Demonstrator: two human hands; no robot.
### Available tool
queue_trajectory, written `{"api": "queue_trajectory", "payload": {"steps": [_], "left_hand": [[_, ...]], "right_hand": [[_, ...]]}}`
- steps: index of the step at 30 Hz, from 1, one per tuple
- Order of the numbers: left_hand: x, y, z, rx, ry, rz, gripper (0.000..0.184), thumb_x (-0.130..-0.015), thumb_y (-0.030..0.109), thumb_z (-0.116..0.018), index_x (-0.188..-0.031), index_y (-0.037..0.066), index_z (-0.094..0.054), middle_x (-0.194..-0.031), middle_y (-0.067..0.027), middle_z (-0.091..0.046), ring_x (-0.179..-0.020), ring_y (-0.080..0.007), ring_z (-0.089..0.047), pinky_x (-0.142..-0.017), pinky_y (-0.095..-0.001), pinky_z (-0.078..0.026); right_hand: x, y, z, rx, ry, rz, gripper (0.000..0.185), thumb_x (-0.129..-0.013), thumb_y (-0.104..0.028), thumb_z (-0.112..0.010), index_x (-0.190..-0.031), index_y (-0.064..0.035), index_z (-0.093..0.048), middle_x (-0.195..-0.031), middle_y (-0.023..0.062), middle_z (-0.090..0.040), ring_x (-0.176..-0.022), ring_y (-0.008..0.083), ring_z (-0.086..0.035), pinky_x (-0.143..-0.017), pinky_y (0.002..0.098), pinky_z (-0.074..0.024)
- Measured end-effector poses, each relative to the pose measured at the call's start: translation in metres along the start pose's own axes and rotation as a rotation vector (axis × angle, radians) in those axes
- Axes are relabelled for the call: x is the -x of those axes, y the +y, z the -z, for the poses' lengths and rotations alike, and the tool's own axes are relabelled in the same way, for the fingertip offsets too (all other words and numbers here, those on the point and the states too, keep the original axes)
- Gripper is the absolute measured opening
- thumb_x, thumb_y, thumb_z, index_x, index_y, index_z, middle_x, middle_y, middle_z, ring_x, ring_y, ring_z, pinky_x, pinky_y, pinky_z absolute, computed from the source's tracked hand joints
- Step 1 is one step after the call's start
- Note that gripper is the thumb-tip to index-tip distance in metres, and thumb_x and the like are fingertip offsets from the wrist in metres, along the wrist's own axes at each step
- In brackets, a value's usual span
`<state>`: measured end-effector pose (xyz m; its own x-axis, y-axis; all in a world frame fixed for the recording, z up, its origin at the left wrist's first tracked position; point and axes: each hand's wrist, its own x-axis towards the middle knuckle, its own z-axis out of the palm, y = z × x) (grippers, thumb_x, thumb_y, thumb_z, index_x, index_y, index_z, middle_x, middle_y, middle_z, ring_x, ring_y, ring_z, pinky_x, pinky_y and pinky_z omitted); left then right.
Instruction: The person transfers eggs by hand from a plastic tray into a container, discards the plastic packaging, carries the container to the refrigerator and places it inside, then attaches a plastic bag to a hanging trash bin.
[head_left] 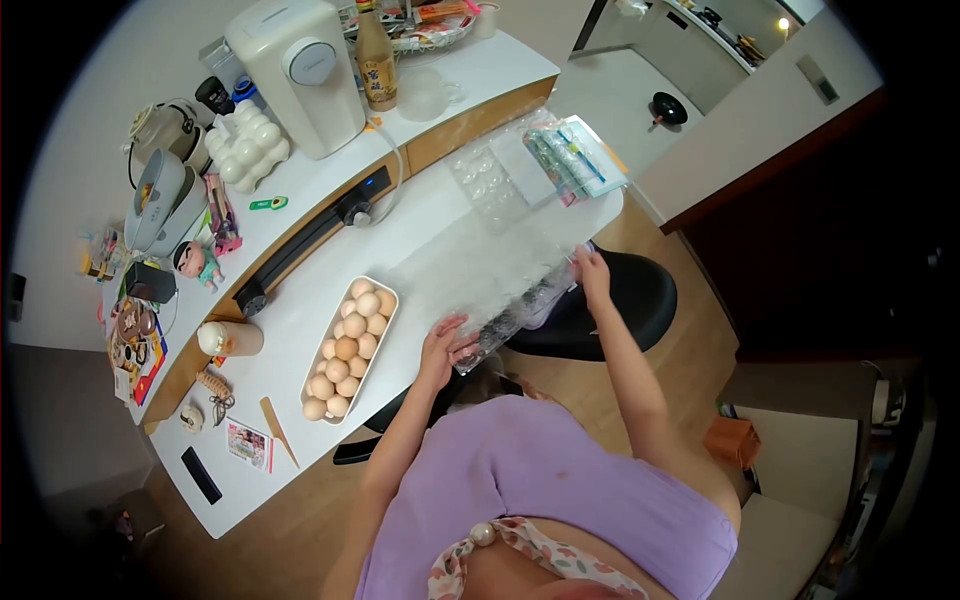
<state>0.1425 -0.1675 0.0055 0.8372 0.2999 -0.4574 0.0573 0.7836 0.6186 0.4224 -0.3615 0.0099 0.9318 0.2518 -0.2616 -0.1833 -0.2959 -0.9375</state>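
A crinkled, see-through sheet that looks like bubble wrap (525,300) stretches along the near edge of the white table, partly hanging over it. At its left end, my left hand (447,345) grips it with curled fingers. My right hand (592,275) pinches its far right end, above the black chair seat. To the left of my left hand, a long white tray (307,395) holds several brown eggs (346,348). Behind the sheet lies clear bumpy plastic packaging (483,185), beside a stack of booklets and packets (575,160).
A black chair (630,305) stands against the near table edge. A raised shelf carries a white water dispenser (300,75), a glass bottle (375,60) and a white egg-shaped holder (245,145). A jar (230,339), wooden stick (279,432) and black phone-like object (201,475) lie left.
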Motion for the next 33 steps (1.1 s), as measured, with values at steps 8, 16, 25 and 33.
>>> {"api": "queue_trajectory", "payload": {"steps": [8, 16, 25, 33], "left_hand": [[0.013, -0.005, 0.003, -0.014, 0.019, 0.001, 0.03, -0.091, 0.009, -0.044, -0.12, 0.002, -0.042, -0.127, -0.0143, -0.048, -0.101, -0.0312, -0.058, -0.079, -0.0412, -0.054], [0.022, -0.01, 0.0, -0.007, 0.023, -0.012, 0.026, -0.094, 0.012, -0.042, -0.118, 0.002, -0.044, -0.124, -0.0149, -0.05, -0.099, -0.0298, -0.06, -0.076, -0.0366, -0.054], [0.019, 0.001, 0.003, -0.209, -0.07, 0.038, 0.037, -0.096, 0.03, -0.042, -0.117, 0.0, -0.047, -0.118, -0.0111, -0.055, -0.09, -0.0241, -0.064, -0.071, -0.03, -0.052], [0.007, 0.017, -0.002, -0.269, -0.041, 0.016, 0.053, -0.095, 0.049, -0.032, -0.11, 0.002, -0.05, -0.12, -0.0099, -0.054, -0.089, -0.022, -0.063, -0.071, -0.0278, -0.046]], "right_hand": [[-0.127, -0.032, -0.073, -0.492, -0.179, -0.358, 0.033, -0.079, -0.031, -0.069, -0.091, -0.0047, -0.054, -0.09, 0.0069, -0.058, -0.081, 0.0163, -0.056, -0.07, 0.0323, -0.0465], [-0.096, -0.068, -0.066, -0.163, 0.054, 0.211, 0.015, -0.087, -0.017, -0.057, -0.088, -0.002, -0.056, -0.068, 0.0024, -0.055, -0.055, 0.0123, -0.052, -0.051, 0.0246, -0.0441], [-0.091, -0.215, 0.047, 0.293, 0.383, 0.778, 0.031, -0.086, -0.03, -0.059, -0.082, 0.0014, -0.059, -0.057, 0.01, -0.047, -0.055, 0.0078, -0.037, -0.051, 0.0264, -0.0357], [-0.042, -0.302, 0.047, 0.527, -0.287, 0.647, 0.03, -0.087, -0.032, -0.057, -0.094, -0.0036, -0.065, -0.066, -0.0033, -0.055, -0.06, 0.0059, -0.048, -0.053, 0.0237, -0.0404]]}}
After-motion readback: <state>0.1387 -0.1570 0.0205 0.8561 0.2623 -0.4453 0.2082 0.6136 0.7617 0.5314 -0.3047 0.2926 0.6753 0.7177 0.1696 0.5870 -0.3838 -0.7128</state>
